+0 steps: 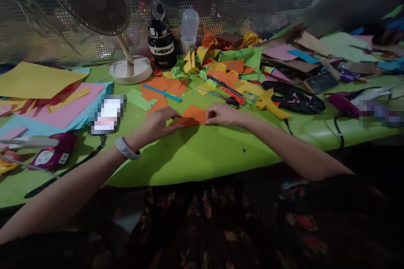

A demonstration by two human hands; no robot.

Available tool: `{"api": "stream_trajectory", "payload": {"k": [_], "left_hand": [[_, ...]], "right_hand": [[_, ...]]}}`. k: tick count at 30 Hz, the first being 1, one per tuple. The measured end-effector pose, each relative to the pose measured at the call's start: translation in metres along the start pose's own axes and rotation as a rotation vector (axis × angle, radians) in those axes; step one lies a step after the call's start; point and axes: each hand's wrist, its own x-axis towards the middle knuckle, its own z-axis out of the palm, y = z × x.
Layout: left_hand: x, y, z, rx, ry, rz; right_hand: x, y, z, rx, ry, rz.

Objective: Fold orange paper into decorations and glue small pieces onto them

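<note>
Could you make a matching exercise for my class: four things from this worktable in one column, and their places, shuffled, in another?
Things
1. Front-most flat orange paper piece
2. Black bottle with pale "ENERGY" band
3. Yellow glue gun
4. Pale grey wristband

Places
A. Beside the flat black oval object
B. Around the person's left wrist
C. Between the left hand and right hand
D. Beside the round white fan base

Pairs: 1-C, 2-D, 3-A, 4-B

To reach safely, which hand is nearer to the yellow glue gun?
Right. The right hand lies left of the yellow glue gun; the left hand is farther left.
</note>
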Motion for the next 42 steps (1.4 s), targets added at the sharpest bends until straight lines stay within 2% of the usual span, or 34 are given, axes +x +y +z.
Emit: {"api": "stream_trajectory", "payload": {"k": [3,7,12,16,20,22,24,27,31,36,42], "left_hand": [[0.000,-0.002,0.011,0.101,0.001,0.131],[0.001,-0.003,0.018,0.113,-0.022,0.126],[0.000,0.004,0.018,0.195,-0.002,0.148],[0.000,0.007,0.019,0.330,0.055,0.247],[0.001,0.006,0.023,0.421,0.077,0.335],[0.000,0.005,0.025,0.443,0.078,0.361],[-0.001,0.004,0.026,0.438,0.087,0.363],[-0.002,0.005,0.028,0.396,0.096,0.327],[-0.003,0.007,0.029,0.317,0.084,0.257],[-0.005,0.007,0.029,0.129,0.119,0.141],[-0.003,0.005,0.031,-0.100,0.096,-0.064]], "right_hand": [[-0.001,0.000,0.000,0.040,0.038,0.000],[-0.002,0.000,0.005,-0.011,0.076,-0.048],[0.002,0.001,0.003,0.114,0.012,0.012],[0.007,0.006,-0.005,0.287,-0.074,0.027],[0.007,0.008,-0.007,0.325,-0.133,0.025],[0.003,0.004,-0.005,0.291,-0.089,0.013],[-0.001,-0.001,0.000,0.204,0.022,-0.044],[-0.008,-0.009,0.010,-0.001,0.165,-0.184],[-0.010,-0.010,0.023,-0.138,0.214,-0.285],[-0.012,-0.004,0.031,-0.117,0.285,-0.287],[-0.015,-0.007,0.027,0.000,0.245,-0.200]]}}
